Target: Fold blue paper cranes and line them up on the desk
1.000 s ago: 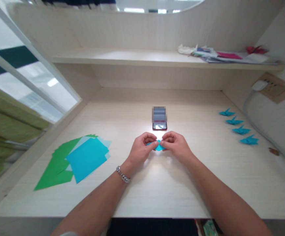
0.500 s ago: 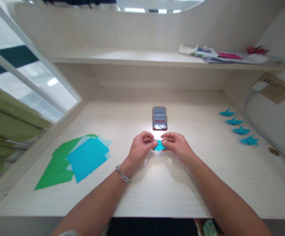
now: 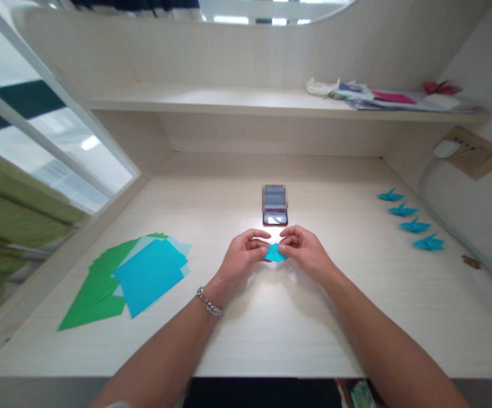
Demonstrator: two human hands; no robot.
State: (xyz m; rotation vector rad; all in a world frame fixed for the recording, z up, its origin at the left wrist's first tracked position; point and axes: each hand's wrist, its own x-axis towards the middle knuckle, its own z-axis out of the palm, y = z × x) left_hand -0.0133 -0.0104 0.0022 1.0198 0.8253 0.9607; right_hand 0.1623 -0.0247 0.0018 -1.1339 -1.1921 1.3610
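A small folded piece of blue paper (image 3: 275, 254) is held just above the desk (image 3: 271, 317) between both my hands. My left hand (image 3: 242, 258), with a metal bracelet at the wrist, pinches its left side with closed fingers. My right hand (image 3: 306, 251) pinches its right side in the same way. Only the lower middle of the paper shows; the fingers hide the rest.
A phone (image 3: 275, 215) lies just beyond my hands. Loose blue sheets (image 3: 150, 275) and green sheets (image 3: 97, 289) are stacked at the left. Several folded blue paper cranes (image 3: 415, 225) stand in a row at the right. A shelf (image 3: 271, 102) carries papers; a wall socket (image 3: 469, 152) is on the right.
Both hands have shifted slightly on the folded blue paper, and a bit more of its lower part shows between the fingers. The rest of the desk is unchanged.
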